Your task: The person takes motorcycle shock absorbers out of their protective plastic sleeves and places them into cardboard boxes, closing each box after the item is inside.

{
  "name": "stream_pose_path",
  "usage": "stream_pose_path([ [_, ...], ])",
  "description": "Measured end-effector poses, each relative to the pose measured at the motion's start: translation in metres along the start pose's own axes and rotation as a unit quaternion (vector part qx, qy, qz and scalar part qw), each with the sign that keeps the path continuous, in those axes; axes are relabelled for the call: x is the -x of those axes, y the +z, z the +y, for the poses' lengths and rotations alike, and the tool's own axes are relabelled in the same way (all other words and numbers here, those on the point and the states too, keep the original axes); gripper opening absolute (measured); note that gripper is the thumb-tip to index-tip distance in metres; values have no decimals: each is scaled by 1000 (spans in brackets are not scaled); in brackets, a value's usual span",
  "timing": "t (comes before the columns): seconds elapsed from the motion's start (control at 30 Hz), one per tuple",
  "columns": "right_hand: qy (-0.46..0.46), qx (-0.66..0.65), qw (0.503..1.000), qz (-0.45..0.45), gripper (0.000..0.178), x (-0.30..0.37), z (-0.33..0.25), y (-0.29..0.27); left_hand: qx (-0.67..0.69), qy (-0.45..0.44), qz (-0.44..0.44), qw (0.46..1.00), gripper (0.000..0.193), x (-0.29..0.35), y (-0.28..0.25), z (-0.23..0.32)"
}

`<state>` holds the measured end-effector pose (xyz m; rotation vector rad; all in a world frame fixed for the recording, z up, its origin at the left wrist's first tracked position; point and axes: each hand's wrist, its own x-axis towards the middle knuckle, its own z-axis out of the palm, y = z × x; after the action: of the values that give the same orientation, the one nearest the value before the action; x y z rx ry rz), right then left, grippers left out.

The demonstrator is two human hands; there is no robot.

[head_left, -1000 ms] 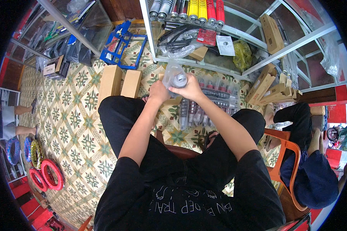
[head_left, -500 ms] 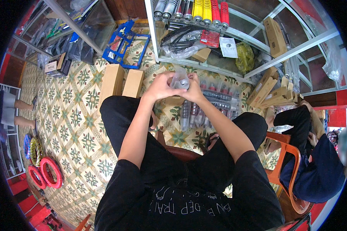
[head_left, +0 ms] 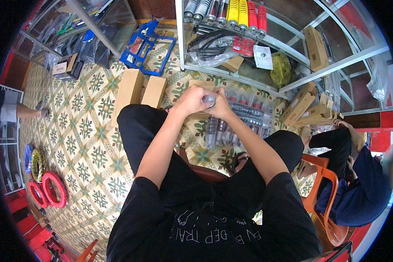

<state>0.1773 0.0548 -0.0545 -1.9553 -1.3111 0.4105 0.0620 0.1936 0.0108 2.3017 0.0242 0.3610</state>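
Over the gap between my knees, my left hand (head_left: pixel 191 101) and my right hand (head_left: pixel 221 105) are wrapped round a shock absorber in clear plastic (head_left: pixel 209 101). Only its grey upper end shows between my fingers; the rest is hidden. On the floor just beyond and to the right lie several bagged shock absorbers (head_left: pixel 250 110) side by side in rows. Part of a brown cardboard box (head_left: pixel 200 83) shows behind my hands.
Two long cardboard boxes (head_left: pixel 129 90) stand left of my hands, near a blue metal frame (head_left: pixel 160 59). A glass display case (head_left: pixel 231 75) with coloured shock absorbers (head_left: pixel 232 14) is ahead. Open cartons (head_left: pixel 302 105) lie right. Another person (head_left: pixel 358 179) sits at the right.
My fingers have closed further round the plastic, and the bag's loose top no longer stands up. My left hand has shifted right. At far left the walking person's legs have moved.
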Motion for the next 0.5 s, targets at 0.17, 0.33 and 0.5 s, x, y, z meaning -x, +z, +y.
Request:
stream_pose_path([
  [0.17, 28, -71, 996, -43, 78, -2, 4, -18, -62, -95, -74, 991, 27, 7, 19, -13],
  [0.33, 37, 43, 988, -143, 77, 0, 6, -28, -94, -72, -86, 989, 25, 9, 31, -24],
  [0.5, 32, -32, 991, -127, 55, -4, 14, -31, -124, -82, -112, 983, 23, 6, 39, -29],
])
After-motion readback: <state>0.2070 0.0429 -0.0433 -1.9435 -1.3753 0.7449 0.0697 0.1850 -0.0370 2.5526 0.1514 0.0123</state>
